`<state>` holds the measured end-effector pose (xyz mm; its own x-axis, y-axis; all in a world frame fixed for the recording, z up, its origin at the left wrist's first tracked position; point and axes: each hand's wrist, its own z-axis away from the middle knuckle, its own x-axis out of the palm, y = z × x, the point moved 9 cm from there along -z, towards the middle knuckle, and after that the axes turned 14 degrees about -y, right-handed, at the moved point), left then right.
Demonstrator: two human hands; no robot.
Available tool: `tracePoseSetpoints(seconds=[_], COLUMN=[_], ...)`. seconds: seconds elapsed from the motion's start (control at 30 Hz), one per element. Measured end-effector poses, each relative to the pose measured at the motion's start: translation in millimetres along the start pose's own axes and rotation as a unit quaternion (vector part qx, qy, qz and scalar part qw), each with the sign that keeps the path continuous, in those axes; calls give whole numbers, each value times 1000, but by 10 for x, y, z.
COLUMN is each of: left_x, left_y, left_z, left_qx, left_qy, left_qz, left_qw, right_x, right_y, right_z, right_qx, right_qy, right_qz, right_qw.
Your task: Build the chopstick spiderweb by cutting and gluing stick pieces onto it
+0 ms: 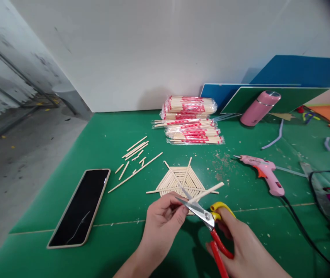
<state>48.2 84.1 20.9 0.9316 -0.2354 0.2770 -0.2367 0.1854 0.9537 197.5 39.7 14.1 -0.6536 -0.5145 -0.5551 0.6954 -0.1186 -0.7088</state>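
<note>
Between the thumb and fingers of my left hand [163, 218] is a pale wooden stick [208, 191], slanting up to the right. My right hand [234, 239] holds scissors [208, 218] with red and yellow handles. Their blades are apart, around the stick close to my left fingertips. Beneath and behind lies a hexagonal web of wooden sticks [172, 180] on the green table [124, 251], its near part hidden by my hands. Cut stick pieces [136, 150] and one longer stick [136, 172] lie to its left.
A phone [80, 208] lies at the left. Plastic-wrapped stick bundles [192, 119] are stacked at the back, near a leaning pink bottle [260, 109]. On the right are a pink glue gun [265, 173] and its black cable [304, 227]. A white board [142, 54] stands behind.
</note>
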Motion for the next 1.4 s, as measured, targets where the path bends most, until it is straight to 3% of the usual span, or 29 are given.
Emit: tracePoseSetpoints(seconds=[0.23,0.47,0.63,0.77,0.93,1.03,1.17,1.27,1.4], left_x=[27,62,98,117,134,107,69,80,103], left_y=[-1,-148,-227,-257,-265,-203,-82,-37,-80], left_z=[1,3,-10,-18,-20,-29,-30,-25,-21], left_qx=[-12,-44,-56,-57,-58,-46,-23,-14,-22], left_qy=[-11,-65,-108,-123,-124,-90,-43,-49,-80], left_qz=[-12,21,47,61,67,31,-31,-52,-35], left_qw=[1000,997,991,989,988,994,998,997,996], right_x=[-18,-69,-16,-7,1,-18,-8,8,-39], right_y=[-6,-10,61,58,22,35,76,97,80], right_z=[3,38,12,14,17,8,-4,4,35], right_qx=[24,17,13,-11,-9,3,16,33,39], right_qy=[-37,-11,-68,-75,-47,-12,-23,-49,-30], right_qz=[16,28,4,-8,-21,-25,-19,-8,25], right_qw=[999,999,998,997,999,1000,999,998,998])
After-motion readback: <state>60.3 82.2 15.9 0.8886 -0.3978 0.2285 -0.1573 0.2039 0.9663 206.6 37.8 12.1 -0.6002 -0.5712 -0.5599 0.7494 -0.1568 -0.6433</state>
